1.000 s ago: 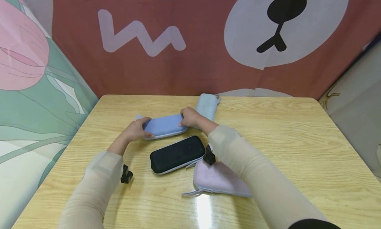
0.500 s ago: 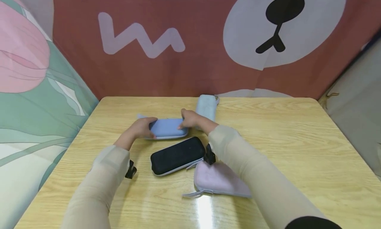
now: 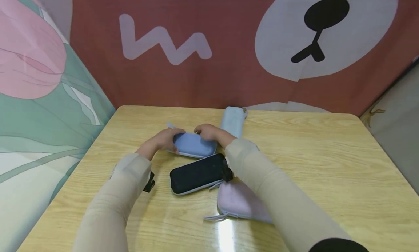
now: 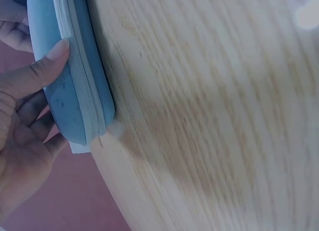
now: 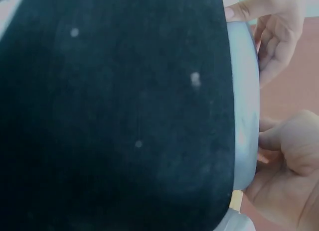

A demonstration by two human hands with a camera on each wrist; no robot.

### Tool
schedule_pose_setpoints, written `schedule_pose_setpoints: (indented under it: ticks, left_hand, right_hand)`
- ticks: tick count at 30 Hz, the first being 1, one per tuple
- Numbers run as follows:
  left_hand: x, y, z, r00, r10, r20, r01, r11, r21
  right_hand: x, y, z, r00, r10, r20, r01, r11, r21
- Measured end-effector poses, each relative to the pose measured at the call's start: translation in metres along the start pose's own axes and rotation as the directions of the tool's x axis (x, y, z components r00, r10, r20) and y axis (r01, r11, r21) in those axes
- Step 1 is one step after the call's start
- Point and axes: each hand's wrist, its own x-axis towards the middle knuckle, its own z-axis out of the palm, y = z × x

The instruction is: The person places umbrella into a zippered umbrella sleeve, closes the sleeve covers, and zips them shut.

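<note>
A blue zippered pencil case (image 3: pixel 195 144) lies toward the back of the table. My left hand (image 3: pixel 164 140) grips its left end; in the left wrist view the thumb (image 4: pixel 42 71) presses the blue side beside the pale zipper band, with the other fingers behind. My right hand (image 3: pixel 209 132) is at the case's back edge, its fingers curled there; the right wrist view shows the hand (image 5: pixel 291 166) behind the case, and what the fingertips pinch is hidden. In front lies a black pencil case (image 3: pixel 196 174), which fills much of the right wrist view.
A lilac pencil case (image 3: pixel 240 203) with a zipper strap lies at the front, partly under my right forearm. Farther back, a light blue case (image 3: pixel 233 121) with a loop lies near the table's back edge. A printed brown cloth (image 3: pixel 163 84) hangs behind the table (image 3: pixel 320 164).
My right hand has shifted from the blue case's right end to its back edge. The left hand has moved slightly right, and the case has turned a little, its right end now nearer the black case.
</note>
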Motion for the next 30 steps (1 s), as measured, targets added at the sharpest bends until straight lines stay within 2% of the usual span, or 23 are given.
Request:
schedule_pose_setpoints:
  ticks: [3, 5, 8, 10, 12, 15, 18, 19, 21, 23, 24, 25, 26, 29, 30]
  left_hand:
    - [0.001, 0.001, -0.001, 1.000, 0.009, 0.005, -0.009, 1.000, 0.005]
    - [0.002, 0.001, -0.001, 1.000, 0.016, 0.009, -0.016, 1.000, -0.004]
    - [0.001, 0.000, 0.000, 1.000, 0.008, 0.018, -0.007, 1.000, -0.023]
    - [0.001, -0.001, 0.000, 1.000, -0.008, 0.026, 0.009, 0.999, -0.034]
    - [0.001, -0.002, 0.000, 0.999, -0.019, 0.032, 0.020, 0.999, -0.032]
    - [0.002, -0.004, 0.000, 0.999, -0.016, 0.040, 0.018, 0.999, -0.031]
    - [0.004, -0.002, 0.000, 0.999, -0.002, 0.042, 0.002, 1.000, -0.013]
    - [0.005, -0.001, 0.001, 0.999, 0.004, 0.040, -0.004, 1.000, -0.005]
    - [0.004, 0.001, 0.002, 0.999, 0.013, 0.035, -0.013, 1.000, 0.011]
    - [0.004, 0.003, 0.002, 1.000, 0.015, 0.025, -0.016, 0.999, 0.033]
    - [0.003, 0.004, 0.003, 1.000, 0.016, 0.019, -0.017, 0.999, 0.048]
    - [0.003, 0.005, 0.003, 1.000, 0.017, 0.013, -0.018, 0.998, 0.062]
    - [0.003, 0.007, 0.003, 1.000, 0.018, 0.007, -0.018, 0.997, 0.075]
    - [0.004, 0.010, 0.003, 0.999, 0.032, -0.007, -0.031, 0.992, 0.121]
    - [0.005, 0.011, 0.003, 0.999, 0.036, -0.007, -0.035, 0.991, 0.129]
  right_hand:
    - [-0.055, -0.047, -0.026, 0.999, 0.005, 0.039, -0.006, 0.999, 0.034]
    - [-0.062, -0.051, -0.031, 0.998, -0.033, 0.045, 0.031, 0.998, 0.055]
    - [-0.020, -0.015, -0.017, 0.997, -0.074, 0.027, 0.073, 0.996, 0.058]
    - [0.019, 0.018, -0.001, 0.996, -0.084, -0.019, 0.085, 0.996, 0.034]
    - [0.049, 0.043, 0.011, 0.995, -0.076, -0.064, 0.074, 0.997, -0.024]
    - [0.115, 0.103, 0.039, 0.983, -0.121, -0.138, 0.110, 0.990, -0.083]
    - [0.168, 0.155, 0.060, 0.968, -0.174, -0.181, 0.155, 0.981, -0.115]
    - [0.174, 0.161, 0.062, 0.966, -0.180, -0.186, 0.160, 0.980, -0.119]
    - [0.158, 0.148, 0.057, 0.963, -0.187, -0.195, 0.167, 0.979, -0.115]
    - [0.128, 0.120, 0.047, 0.968, -0.173, -0.180, 0.153, 0.981, -0.119]
    - [0.110, 0.103, 0.041, 0.969, -0.168, -0.179, 0.145, 0.981, -0.132]
    - [0.081, 0.076, 0.030, 0.975, -0.144, -0.167, 0.120, 0.982, -0.145]
    - [0.061, 0.056, 0.023, 0.980, -0.132, -0.152, 0.110, 0.983, -0.149]
    - [0.009, 0.004, -0.001, 0.992, -0.073, -0.101, 0.055, 0.983, -0.174]
    - [-0.003, -0.006, -0.006, 0.992, -0.080, -0.093, 0.063, 0.982, -0.178]
